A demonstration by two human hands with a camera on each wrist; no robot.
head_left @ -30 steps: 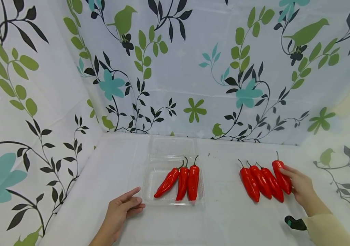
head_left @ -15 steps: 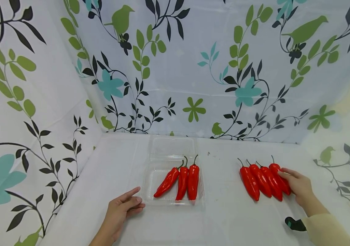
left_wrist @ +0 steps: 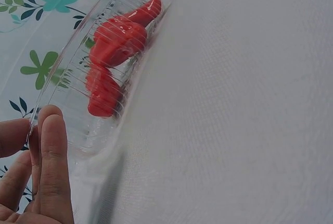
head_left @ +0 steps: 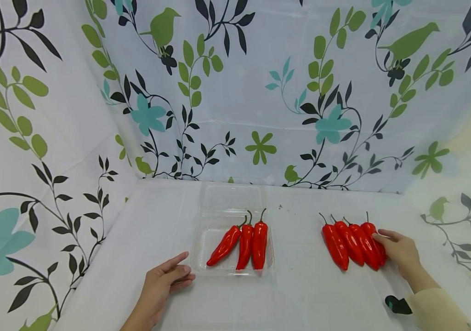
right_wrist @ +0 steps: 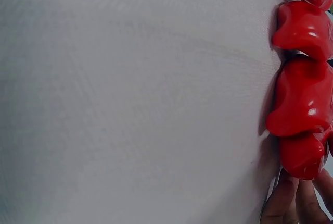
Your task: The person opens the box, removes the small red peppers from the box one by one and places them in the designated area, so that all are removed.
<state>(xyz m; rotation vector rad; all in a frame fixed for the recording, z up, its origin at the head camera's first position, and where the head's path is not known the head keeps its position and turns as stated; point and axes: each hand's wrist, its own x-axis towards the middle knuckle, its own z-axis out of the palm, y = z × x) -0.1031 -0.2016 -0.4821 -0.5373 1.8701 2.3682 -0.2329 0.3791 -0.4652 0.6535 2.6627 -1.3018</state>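
In the head view, a clear plastic container (head_left: 202, 239) with its lid folded back holds three red chili peppers (head_left: 260, 246), stems away from me. My left hand (head_left: 162, 287) pinches its near left corner; the left wrist view shows the rim of the container (left_wrist: 73, 47) between thumb and fingers (left_wrist: 54, 156). To the right, several more glossy red chili peppers (head_left: 334, 246) lie side by side in a slanted row. My right hand (head_left: 400, 250) holds the rightmost chili pepper (head_left: 369, 229) by its right side, close against its neighbour. In the right wrist view, fingertips (right_wrist: 307, 203) meet that chili pepper (right_wrist: 302, 156).
A white cloth covers the table (head_left: 301, 299). Behind it hangs a patterned curtain (head_left: 239, 92) with leaves and birds, which also runs along both sides. A small black object (head_left: 398, 305) shows beside the right sleeve (head_left: 438, 308).
My right hand has brought the rightmost chili pepper left and down, against the row. The neighbouring pepper has shifted slightly left. My left hand and the container have stayed still.
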